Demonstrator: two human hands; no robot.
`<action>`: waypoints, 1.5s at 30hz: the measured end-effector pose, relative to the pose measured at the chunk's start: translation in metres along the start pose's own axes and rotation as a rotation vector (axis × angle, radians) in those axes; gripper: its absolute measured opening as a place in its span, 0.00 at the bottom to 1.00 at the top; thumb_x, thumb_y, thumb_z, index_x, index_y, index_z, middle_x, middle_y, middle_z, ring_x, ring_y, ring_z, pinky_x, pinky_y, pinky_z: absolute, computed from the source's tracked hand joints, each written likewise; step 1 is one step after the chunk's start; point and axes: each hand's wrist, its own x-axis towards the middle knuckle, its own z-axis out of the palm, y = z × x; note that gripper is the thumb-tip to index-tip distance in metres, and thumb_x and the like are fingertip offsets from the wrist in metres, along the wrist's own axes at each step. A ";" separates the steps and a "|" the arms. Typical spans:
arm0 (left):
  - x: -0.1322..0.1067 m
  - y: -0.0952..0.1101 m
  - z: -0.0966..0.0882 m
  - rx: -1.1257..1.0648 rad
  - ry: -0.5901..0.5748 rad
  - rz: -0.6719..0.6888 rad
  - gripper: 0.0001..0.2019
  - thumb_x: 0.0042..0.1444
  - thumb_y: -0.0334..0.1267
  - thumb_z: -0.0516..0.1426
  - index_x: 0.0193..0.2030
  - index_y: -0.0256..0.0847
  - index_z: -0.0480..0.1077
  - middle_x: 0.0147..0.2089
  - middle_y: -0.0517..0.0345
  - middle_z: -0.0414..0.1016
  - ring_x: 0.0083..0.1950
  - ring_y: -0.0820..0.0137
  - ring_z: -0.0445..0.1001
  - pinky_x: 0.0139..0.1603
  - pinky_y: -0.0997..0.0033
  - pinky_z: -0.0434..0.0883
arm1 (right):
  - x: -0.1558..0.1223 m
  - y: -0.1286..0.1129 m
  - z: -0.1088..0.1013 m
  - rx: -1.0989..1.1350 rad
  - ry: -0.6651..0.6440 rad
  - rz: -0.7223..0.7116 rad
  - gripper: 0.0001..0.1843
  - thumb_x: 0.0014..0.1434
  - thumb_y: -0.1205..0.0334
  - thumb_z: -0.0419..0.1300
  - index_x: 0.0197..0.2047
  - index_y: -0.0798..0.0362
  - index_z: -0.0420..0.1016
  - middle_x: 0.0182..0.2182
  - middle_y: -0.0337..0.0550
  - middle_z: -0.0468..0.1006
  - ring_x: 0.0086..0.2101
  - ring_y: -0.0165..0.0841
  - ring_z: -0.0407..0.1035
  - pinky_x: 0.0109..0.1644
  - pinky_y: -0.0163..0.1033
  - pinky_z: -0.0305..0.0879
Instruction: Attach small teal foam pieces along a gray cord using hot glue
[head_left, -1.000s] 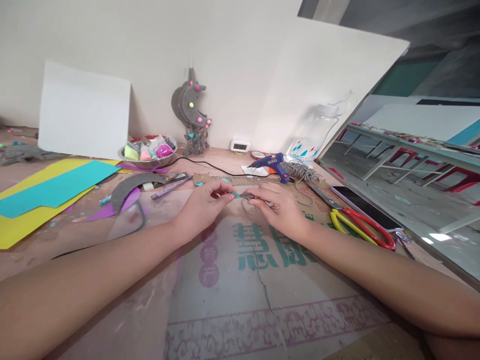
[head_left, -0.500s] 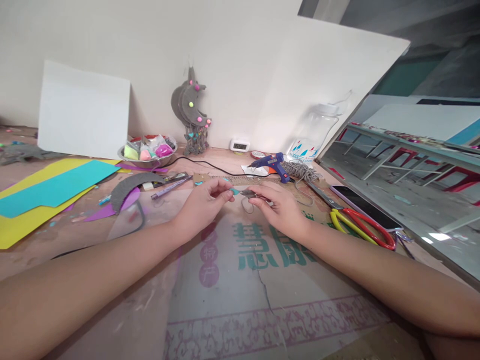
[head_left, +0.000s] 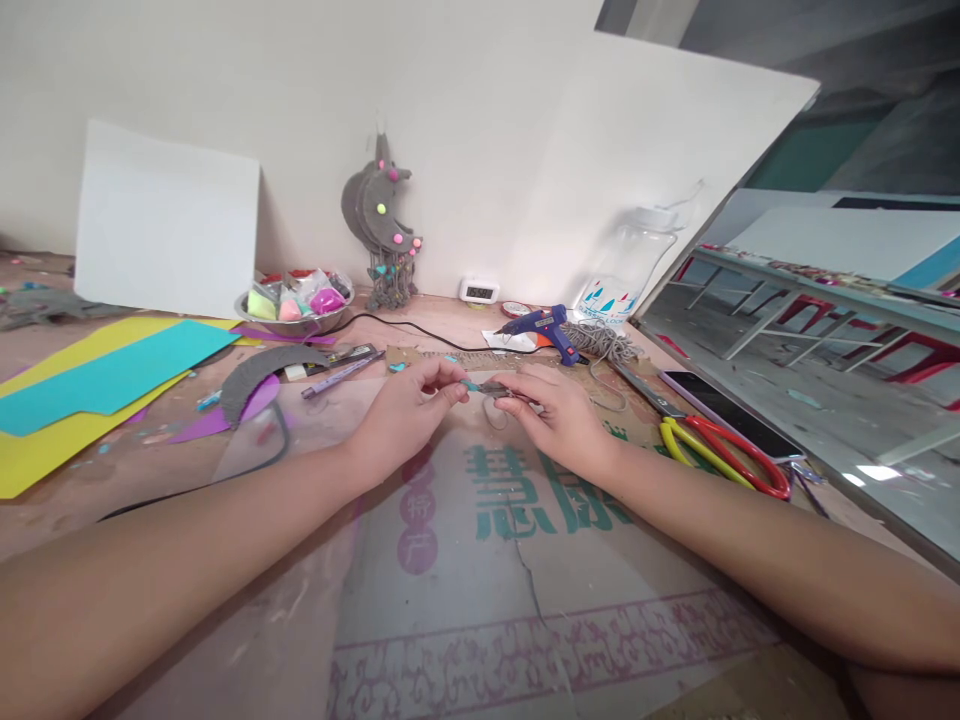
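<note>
My left hand [head_left: 411,410] pinches a small teal piece [head_left: 471,386] between thumb and fingertips; its material is too small to tell. Facing it, my right hand [head_left: 559,412] is closed on a small grey piece [head_left: 493,389] that meets the teal one. A thin grey string [head_left: 495,416] loops down below the fingers. Both hands are over a printed plastic sheet [head_left: 442,620] on the table. Behind them, against the wall, hangs a grey crescent-moon ornament [head_left: 367,210] with coloured balls and dangling strings.
A blue glue gun [head_left: 544,325] lies beyond my right hand near grey yarn [head_left: 604,342]. Scissors [head_left: 735,455] and a phone [head_left: 731,415] lie to the right. At left are a bowl [head_left: 289,322] of bagged clay, coloured sheets [head_left: 127,375] and a grey curved strip [head_left: 251,380].
My right fingertips have shifted very slightly, and the grey piece sits a little differently against the teal one. The left hand keeps its place.
</note>
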 end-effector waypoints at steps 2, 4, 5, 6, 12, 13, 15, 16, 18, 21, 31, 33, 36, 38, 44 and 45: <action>0.000 -0.001 0.000 -0.003 -0.005 0.001 0.05 0.55 0.33 0.52 0.35 0.40 0.69 0.34 0.60 0.75 0.38 0.71 0.70 0.42 0.71 0.66 | 0.000 0.000 0.000 -0.002 0.002 -0.003 0.15 0.63 0.56 0.53 0.48 0.53 0.73 0.26 0.41 0.70 0.29 0.32 0.63 0.35 0.37 0.58; 0.000 -0.001 0.000 0.000 -0.006 0.001 0.05 0.54 0.33 0.52 0.35 0.41 0.69 0.35 0.60 0.75 0.38 0.70 0.70 0.42 0.71 0.66 | 0.000 0.000 0.000 0.000 0.003 -0.006 0.15 0.63 0.56 0.53 0.48 0.53 0.73 0.27 0.42 0.70 0.30 0.32 0.63 0.35 0.37 0.58; 0.000 -0.001 0.000 0.002 -0.006 0.002 0.05 0.54 0.33 0.53 0.35 0.41 0.69 0.35 0.60 0.75 0.38 0.70 0.70 0.42 0.71 0.66 | 0.000 -0.001 0.000 0.000 0.005 -0.009 0.15 0.63 0.56 0.53 0.47 0.53 0.73 0.27 0.42 0.71 0.30 0.32 0.63 0.35 0.37 0.58; 0.000 -0.001 0.000 0.004 -0.007 0.002 0.05 0.54 0.33 0.53 0.35 0.41 0.69 0.35 0.60 0.75 0.38 0.70 0.70 0.42 0.71 0.66 | 0.000 -0.001 0.000 0.001 0.007 -0.011 0.14 0.63 0.56 0.53 0.47 0.53 0.73 0.27 0.42 0.71 0.30 0.32 0.63 0.35 0.37 0.58; -0.001 -0.001 0.000 0.004 -0.007 -0.006 0.05 0.54 0.33 0.53 0.35 0.40 0.69 0.35 0.60 0.75 0.38 0.71 0.70 0.43 0.71 0.66 | -0.001 0.000 0.001 0.014 0.013 -0.017 0.14 0.62 0.57 0.54 0.47 0.54 0.73 0.28 0.42 0.71 0.30 0.32 0.64 0.36 0.37 0.58; -0.001 -0.001 0.000 0.002 -0.007 -0.007 0.05 0.54 0.33 0.53 0.35 0.40 0.69 0.35 0.61 0.75 0.38 0.71 0.70 0.42 0.71 0.66 | -0.001 0.001 0.001 0.018 0.010 -0.014 0.14 0.62 0.57 0.54 0.47 0.53 0.73 0.28 0.42 0.71 0.30 0.32 0.64 0.36 0.37 0.58; -0.001 -0.002 0.000 -0.004 -0.008 -0.006 0.05 0.54 0.33 0.53 0.35 0.40 0.70 0.35 0.61 0.75 0.38 0.71 0.70 0.42 0.71 0.66 | -0.001 0.001 0.001 0.022 0.007 -0.011 0.14 0.62 0.58 0.54 0.48 0.53 0.73 0.27 0.41 0.71 0.30 0.32 0.63 0.36 0.37 0.58; -0.001 -0.002 0.000 -0.009 -0.007 -0.006 0.05 0.54 0.33 0.53 0.35 0.40 0.70 0.35 0.61 0.74 0.38 0.71 0.70 0.42 0.72 0.66 | -0.001 0.001 0.001 0.023 0.007 -0.010 0.14 0.63 0.58 0.54 0.48 0.52 0.73 0.27 0.41 0.71 0.30 0.32 0.63 0.36 0.37 0.58; -0.001 -0.002 0.000 -0.016 -0.008 -0.012 0.05 0.54 0.33 0.53 0.35 0.40 0.70 0.34 0.61 0.74 0.38 0.71 0.70 0.41 0.72 0.66 | -0.002 0.002 0.001 0.027 0.009 -0.008 0.14 0.63 0.58 0.54 0.49 0.52 0.73 0.28 0.41 0.71 0.30 0.32 0.64 0.36 0.37 0.58; 0.000 -0.002 0.000 -0.021 -0.012 -0.026 0.05 0.54 0.33 0.53 0.36 0.40 0.70 0.34 0.61 0.75 0.37 0.71 0.70 0.41 0.71 0.66 | -0.002 0.002 0.002 0.032 0.008 -0.005 0.14 0.63 0.58 0.53 0.48 0.52 0.73 0.29 0.43 0.72 0.32 0.32 0.65 0.37 0.37 0.59; -0.001 -0.002 0.000 -0.018 -0.017 -0.011 0.05 0.54 0.34 0.53 0.35 0.40 0.70 0.35 0.60 0.75 0.39 0.70 0.71 0.42 0.71 0.67 | -0.001 -0.002 0.000 0.093 0.018 0.124 0.15 0.63 0.57 0.53 0.49 0.54 0.71 0.30 0.43 0.70 0.31 0.32 0.64 0.35 0.37 0.59; -0.001 -0.003 0.000 -0.015 -0.011 -0.018 0.05 0.54 0.34 0.53 0.36 0.40 0.70 0.35 0.60 0.75 0.39 0.70 0.71 0.42 0.70 0.67 | -0.002 -0.003 0.000 0.120 0.038 0.181 0.15 0.62 0.56 0.53 0.48 0.54 0.70 0.30 0.43 0.70 0.31 0.32 0.63 0.34 0.37 0.60; -0.001 -0.002 0.000 -0.015 -0.028 -0.008 0.06 0.55 0.34 0.53 0.37 0.40 0.70 0.37 0.59 0.77 0.41 0.69 0.72 0.44 0.68 0.67 | -0.001 -0.006 0.000 0.208 0.044 0.298 0.16 0.58 0.53 0.57 0.46 0.55 0.70 0.30 0.42 0.70 0.29 0.30 0.63 0.33 0.35 0.59; -0.002 0.000 0.000 0.001 -0.041 0.020 0.06 0.55 0.34 0.53 0.38 0.41 0.71 0.38 0.59 0.77 0.42 0.69 0.73 0.46 0.67 0.67 | 0.002 -0.008 0.000 0.281 -0.001 0.377 0.16 0.56 0.52 0.59 0.43 0.55 0.72 0.28 0.40 0.70 0.27 0.29 0.61 0.31 0.35 0.58; -0.007 0.002 0.001 0.170 -0.040 0.166 0.06 0.55 0.33 0.54 0.37 0.41 0.72 0.39 0.61 0.78 0.42 0.69 0.74 0.47 0.68 0.68 | 0.009 -0.015 -0.004 0.546 -0.161 0.495 0.21 0.58 0.47 0.53 0.32 0.57 0.74 0.21 0.37 0.65 0.24 0.27 0.56 0.28 0.34 0.52; -0.007 0.001 0.001 0.206 -0.035 0.218 0.06 0.55 0.33 0.54 0.36 0.42 0.72 0.39 0.61 0.78 0.41 0.69 0.74 0.47 0.68 0.68 | 0.009 -0.015 -0.005 0.593 -0.168 0.510 0.22 0.58 0.45 0.52 0.31 0.57 0.73 0.20 0.35 0.61 0.23 0.26 0.54 0.27 0.34 0.51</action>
